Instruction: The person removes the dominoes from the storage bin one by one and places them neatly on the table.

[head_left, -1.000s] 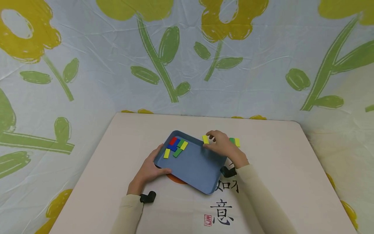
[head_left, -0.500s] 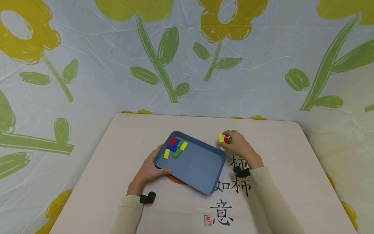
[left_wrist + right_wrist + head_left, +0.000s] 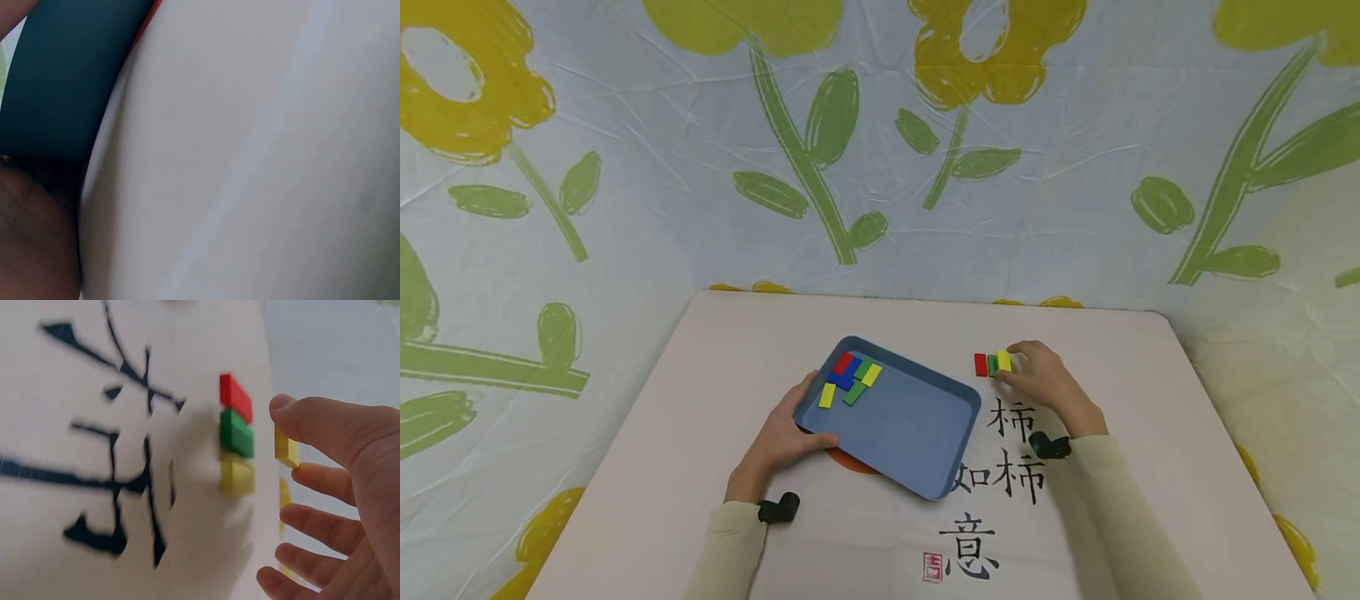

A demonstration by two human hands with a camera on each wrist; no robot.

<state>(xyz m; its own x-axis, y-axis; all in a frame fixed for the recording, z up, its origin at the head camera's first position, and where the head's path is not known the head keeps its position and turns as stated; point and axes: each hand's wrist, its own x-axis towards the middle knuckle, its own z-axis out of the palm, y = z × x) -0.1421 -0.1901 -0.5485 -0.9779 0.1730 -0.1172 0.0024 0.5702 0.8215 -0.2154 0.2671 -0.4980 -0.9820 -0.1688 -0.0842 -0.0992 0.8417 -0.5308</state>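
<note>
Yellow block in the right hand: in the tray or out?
Out. Head view: right hand pinches the yellow block near the red block, outside the rim of the tray.

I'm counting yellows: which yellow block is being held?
The yellow block pinched by the right hand; two other yellow blocks lie in the tray, another one on the table.

We count one blue-grey tray [image 3: 895,442], two red blocks [image 3: 981,365], two blue blocks [image 3: 841,380], three green blocks [image 3: 854,392], four yellow blocks [image 3: 827,396].

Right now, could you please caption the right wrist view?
Right hand pinches yellow block near row of red, green, yellow blocks.
</note>
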